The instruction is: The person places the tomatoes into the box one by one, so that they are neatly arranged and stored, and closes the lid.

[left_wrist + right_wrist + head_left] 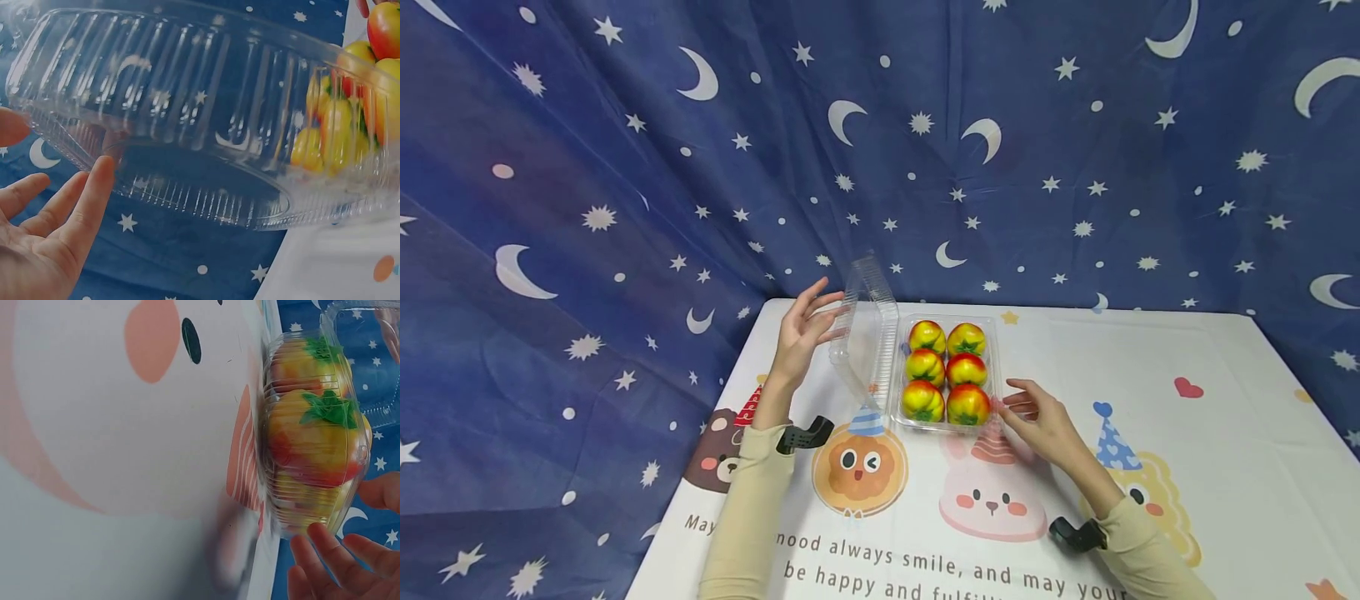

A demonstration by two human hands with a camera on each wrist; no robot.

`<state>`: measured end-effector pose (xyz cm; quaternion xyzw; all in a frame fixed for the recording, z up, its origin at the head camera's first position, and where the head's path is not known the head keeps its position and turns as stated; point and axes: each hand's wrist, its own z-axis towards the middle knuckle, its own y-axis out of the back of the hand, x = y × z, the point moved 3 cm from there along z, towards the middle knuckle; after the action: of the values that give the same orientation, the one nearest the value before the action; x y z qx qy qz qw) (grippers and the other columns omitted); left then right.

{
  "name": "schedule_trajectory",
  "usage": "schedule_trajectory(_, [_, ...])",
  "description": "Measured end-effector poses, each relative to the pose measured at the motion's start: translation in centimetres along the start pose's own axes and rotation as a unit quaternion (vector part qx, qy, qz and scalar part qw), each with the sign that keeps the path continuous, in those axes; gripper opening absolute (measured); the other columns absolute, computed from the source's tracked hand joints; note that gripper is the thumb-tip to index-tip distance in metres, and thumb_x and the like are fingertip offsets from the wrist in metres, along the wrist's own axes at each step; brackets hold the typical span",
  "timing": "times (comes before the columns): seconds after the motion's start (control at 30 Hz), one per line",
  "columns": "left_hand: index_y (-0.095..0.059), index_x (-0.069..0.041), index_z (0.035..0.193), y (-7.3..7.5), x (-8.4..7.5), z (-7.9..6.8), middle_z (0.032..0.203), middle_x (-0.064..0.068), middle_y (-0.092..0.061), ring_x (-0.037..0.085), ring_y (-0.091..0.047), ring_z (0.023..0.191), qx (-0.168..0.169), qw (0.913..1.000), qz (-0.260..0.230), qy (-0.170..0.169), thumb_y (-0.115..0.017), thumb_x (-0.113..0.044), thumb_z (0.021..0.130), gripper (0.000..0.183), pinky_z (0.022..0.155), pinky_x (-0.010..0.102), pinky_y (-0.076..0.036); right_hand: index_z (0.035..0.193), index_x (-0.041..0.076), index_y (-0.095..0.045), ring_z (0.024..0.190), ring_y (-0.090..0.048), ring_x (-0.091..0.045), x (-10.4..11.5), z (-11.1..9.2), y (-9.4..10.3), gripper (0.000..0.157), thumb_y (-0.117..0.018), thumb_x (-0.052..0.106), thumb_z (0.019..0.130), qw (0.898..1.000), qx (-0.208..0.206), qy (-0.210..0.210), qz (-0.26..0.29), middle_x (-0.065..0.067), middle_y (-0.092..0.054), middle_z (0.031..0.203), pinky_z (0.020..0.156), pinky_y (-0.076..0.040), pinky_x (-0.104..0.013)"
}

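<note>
A clear plastic clamshell box [936,427] stands on the table with its lid [886,337] raised on the left side. Several shiny yellow-and-red fruits [967,404] with green leafy tops sit inside in two columns. My left hand [805,333] is at the lid's outer edge, fingers extended; in the left wrist view the fingertips [103,165] overlap the ribbed lid wall [187,81]. At the box's right side is my right hand [1037,417]. The right wrist view shows its thumb [382,490] at the rim and its fingers [325,550] loosely extended by the ribbed wall.
A white tablecloth [1150,367] printed with cartoon animals and lettering covers the table. Behind and to the left hangs a dark blue curtain [1037,267] with moons and stars, close to the table's back edge. Each wrist wears a black camera.
</note>
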<state>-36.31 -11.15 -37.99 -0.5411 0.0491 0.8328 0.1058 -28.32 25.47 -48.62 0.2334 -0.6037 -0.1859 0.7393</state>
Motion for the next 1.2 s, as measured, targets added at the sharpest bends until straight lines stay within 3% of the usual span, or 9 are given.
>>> schedule_trajectory(0.33, [-0.033, -0.002, 0.152, -2.6, -0.2, 0.7, 0.135, 0.031, -0.050, 0.046, -0.051, 0.124, 0.023, 0.9997, 0.006, 0.000, -0.053, -0.003, 0.098, 0.058, 0.088, 0.039, -0.056, 0.131, -0.005, -0.055, 0.089, -0.069, -0.030, -0.2, -0.2, -0.3, 0.045, -0.070, 0.005, 0.090, 1.000, 0.007, -0.003, 0.011, -0.017, -0.070, 0.104, 0.080, -0.057, -0.041])
schedule_trajectory(0.5, [-0.035, -0.001, 0.151, -3.9, -0.1, 1.1, 0.132, 0.030, -0.053, 0.043, -0.053, 0.122, 0.041, 0.9980, 0.047, -0.005, -0.055, -0.001, 0.097, 0.057, 0.093, 0.038, -0.053, 0.129, -0.005, -0.056, 0.090, -0.069, -0.030, -0.2, -0.3, -0.3, 0.042, -0.069, 0.004, 0.090, 1.000, 0.009, 0.005, 0.020, -0.018, -0.070, 0.104, 0.080, -0.057, -0.036])
schedule_trajectory(0.7, [-0.032, 0.007, 0.149, -5.6, 0.1, 1.6, 0.131, 0.033, -0.053, 0.046, -0.052, 0.121, 0.069, 0.9933, 0.090, -0.024, -0.055, 0.008, 0.096, 0.058, 0.102, 0.047, -0.046, 0.130, -0.004, -0.056, 0.089, -0.069, -0.030, -0.2, -0.5, -0.4, 0.043, -0.069, 0.005, 0.090, 1.000, 0.008, 0.000, 0.019, -0.016, -0.070, 0.103, 0.080, -0.058, -0.039])
schedule_trajectory(0.9, [-0.032, 0.009, 0.148, -7.0, -1.6, 1.3, 0.131, 0.033, -0.053, 0.046, -0.051, 0.123, 0.088, 0.9914, 0.095, -0.021, -0.052, 0.008, 0.096, 0.056, 0.101, 0.049, -0.046, 0.129, -0.005, -0.056, 0.089, -0.069, -0.030, -0.1, -0.5, -0.4, 0.043, -0.069, 0.005, 0.090, 1.000, 0.007, 0.006, 0.023, -0.016, -0.070, 0.103, 0.080, -0.058, -0.036])
schedule_trajectory(1.2, [-0.033, 0.012, 0.146, -9.3, -2.4, 1.1, 0.130, 0.037, -0.052, 0.051, -0.049, 0.122, 0.119, 0.9864, 0.104, -0.046, -0.053, 0.006, 0.096, 0.055, 0.102, 0.062, -0.040, 0.130, -0.004, -0.056, 0.089, -0.069, -0.028, -0.4, -0.4, -0.5, 0.043, -0.070, 0.007, 0.091, 1.000, 0.005, 0.005, 0.017, -0.015, -0.071, 0.102, 0.079, -0.056, -0.028])
